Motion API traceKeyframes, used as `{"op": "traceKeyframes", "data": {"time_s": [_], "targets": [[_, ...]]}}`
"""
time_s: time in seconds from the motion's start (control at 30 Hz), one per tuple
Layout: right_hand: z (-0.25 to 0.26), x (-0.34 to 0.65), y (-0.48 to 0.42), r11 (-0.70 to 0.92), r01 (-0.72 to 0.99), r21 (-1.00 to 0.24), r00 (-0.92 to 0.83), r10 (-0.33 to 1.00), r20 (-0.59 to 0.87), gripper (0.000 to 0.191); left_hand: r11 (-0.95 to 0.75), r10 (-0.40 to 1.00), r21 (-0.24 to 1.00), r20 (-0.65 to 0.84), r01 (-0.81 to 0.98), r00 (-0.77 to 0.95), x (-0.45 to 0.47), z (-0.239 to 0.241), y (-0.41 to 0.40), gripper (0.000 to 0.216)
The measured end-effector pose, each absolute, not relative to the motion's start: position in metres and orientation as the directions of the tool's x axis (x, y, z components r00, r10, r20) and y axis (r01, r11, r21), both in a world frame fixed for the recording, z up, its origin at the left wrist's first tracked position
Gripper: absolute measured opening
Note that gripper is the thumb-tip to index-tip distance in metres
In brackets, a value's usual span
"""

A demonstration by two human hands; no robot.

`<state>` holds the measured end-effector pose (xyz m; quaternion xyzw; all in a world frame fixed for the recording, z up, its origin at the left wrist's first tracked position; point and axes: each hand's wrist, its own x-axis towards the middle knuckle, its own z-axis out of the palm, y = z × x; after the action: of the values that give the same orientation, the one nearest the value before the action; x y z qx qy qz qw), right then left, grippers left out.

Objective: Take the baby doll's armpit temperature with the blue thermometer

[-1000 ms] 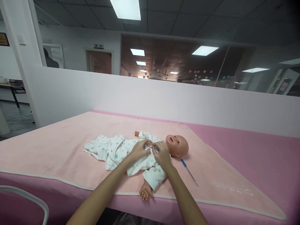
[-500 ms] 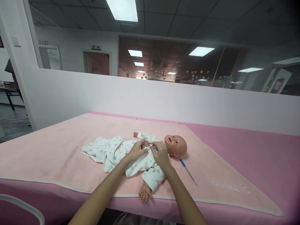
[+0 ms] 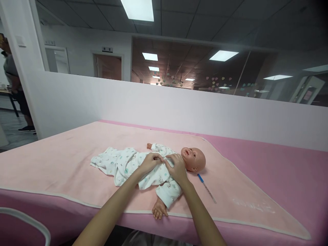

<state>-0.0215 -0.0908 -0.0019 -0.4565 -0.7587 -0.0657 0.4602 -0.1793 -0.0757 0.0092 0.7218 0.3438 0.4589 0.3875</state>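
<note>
Doll [image 3: 153, 180] on its back, midway across the pink-covered surface [image 3: 246, 184]; face-up, likely so its shirt [image 3: 162, 175] front is reachable. Near right: blue-ended stick [image 3: 207, 189], apparently set clear. Left hand [image 3: 150, 163] and right hand [image 3: 177, 168] nearly meet at the chest, fingers curled; whether the grip pinches cloth, cannot tell. Far: white partition [image 3: 164, 106].

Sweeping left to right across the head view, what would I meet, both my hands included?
Standing person → brown door → left hand → right hand → doll's head → slim blue-ended stick → pale lettering.
</note>
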Motion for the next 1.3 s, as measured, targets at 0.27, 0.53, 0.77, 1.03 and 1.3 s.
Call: {"op": "traceKeyframes", "data": {"time_s": [0.27,0.53,0.77,1.03,1.3], "targets": [[0.000,-0.022,-0.090,0.568,0.768,-0.296,-0.198,0.649,0.735,0.016,-0.454,0.858,0.855,0.345,0.249,0.380,-0.186,0.014,-0.079,0.025],[0.006,-0.027,-0.094,0.585,0.755,-0.298,-0.222,0.654,0.723,0.014,-0.457,0.780,0.855,0.254,0.243,0.573,-0.221,0.022,-0.079,0.046],[0.020,-0.054,-0.089,0.692,0.673,-0.261,-0.461,0.669,0.583,0.007,-0.471,0.776,0.828,0.226,0.303,0.589,-0.244,0.024,-0.080,0.045],[0.017,-0.055,-0.076,0.646,0.602,-0.470,-0.354,0.743,0.568,0.009,-0.447,0.817,0.829,0.225,0.336,0.531,-0.240,0.023,-0.083,0.033],[0.010,-0.057,-0.085,0.659,0.671,-0.341,-0.329,0.676,0.659,0.015,-0.415,0.845,0.839,0.211,0.353,0.491,-0.239,0.023,-0.085,0.031]]}}
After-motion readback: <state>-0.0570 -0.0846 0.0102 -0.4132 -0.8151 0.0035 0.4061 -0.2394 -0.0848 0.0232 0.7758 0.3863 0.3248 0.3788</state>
